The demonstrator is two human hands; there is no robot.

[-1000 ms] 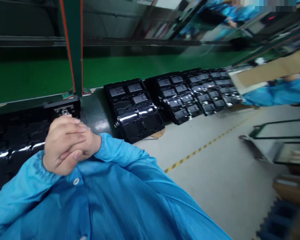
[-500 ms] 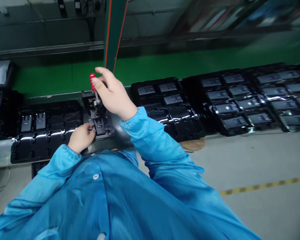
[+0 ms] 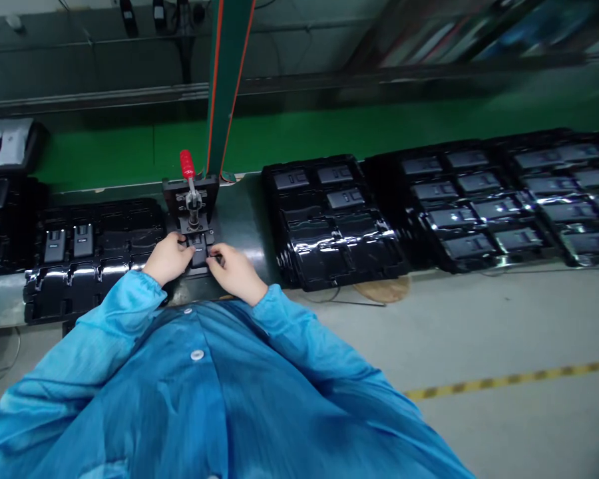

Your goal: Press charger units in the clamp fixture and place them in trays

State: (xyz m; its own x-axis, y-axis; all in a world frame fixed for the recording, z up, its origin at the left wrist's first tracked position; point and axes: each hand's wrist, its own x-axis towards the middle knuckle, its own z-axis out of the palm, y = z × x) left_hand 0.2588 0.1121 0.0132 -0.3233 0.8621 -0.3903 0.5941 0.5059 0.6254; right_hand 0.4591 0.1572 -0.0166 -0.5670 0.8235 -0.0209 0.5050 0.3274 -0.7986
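Note:
A small dark rectangular device (image 3: 198, 255) with light lettering lies in the base of a black clamp fixture (image 3: 168, 196). My left hand (image 3: 168, 259) is closed at the device's left side, thumb and fingers pinching its edge. At the opposite side, my right hand (image 3: 236, 271) pinches the right edge. Some of the fingertips are hidden. Above the device stands the fixture's toggle clamp, its red handle (image 3: 186, 164) upright and touched by neither hand.
Left of the fixture is a black tray (image 3: 47, 307) holding two similar devices. To the right, stacked black trays (image 3: 324, 276) hold several more, and further trays (image 3: 442, 256) continue along the bench. A green post (image 3: 227, 80) rises behind the fixture.
My right hand has let go of the red clamp handle and come down to the device's right side. My left hand stays at the left edge.

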